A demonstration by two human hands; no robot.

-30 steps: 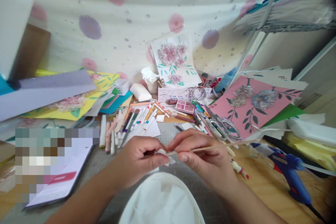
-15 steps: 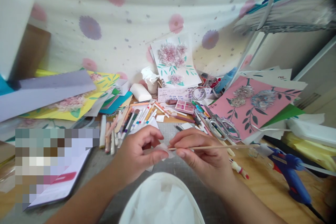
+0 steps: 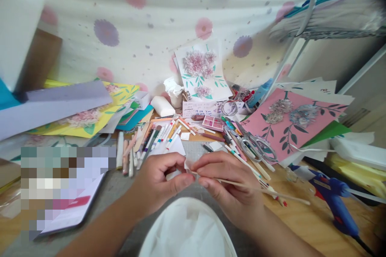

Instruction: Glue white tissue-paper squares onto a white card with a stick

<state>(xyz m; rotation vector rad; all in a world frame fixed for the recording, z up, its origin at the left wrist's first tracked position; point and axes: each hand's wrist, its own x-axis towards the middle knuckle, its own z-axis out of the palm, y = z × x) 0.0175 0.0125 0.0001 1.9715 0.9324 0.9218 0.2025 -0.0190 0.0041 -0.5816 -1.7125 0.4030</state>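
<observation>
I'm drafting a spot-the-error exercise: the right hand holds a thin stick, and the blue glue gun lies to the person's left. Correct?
Wrong side: the head view shows the blue glue gun to the person's right. The right hand holds a thin stick.

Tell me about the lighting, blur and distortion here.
Head view: soft light on the curtain, top right corner nearly black; head view: coarse blocks hide part of the screen; head view: the stick in the right hand looks soft toward its far end; head view: edges look stretched.

Scissors by pink flwr pic; flwr-print sheet bkgd.
</observation>
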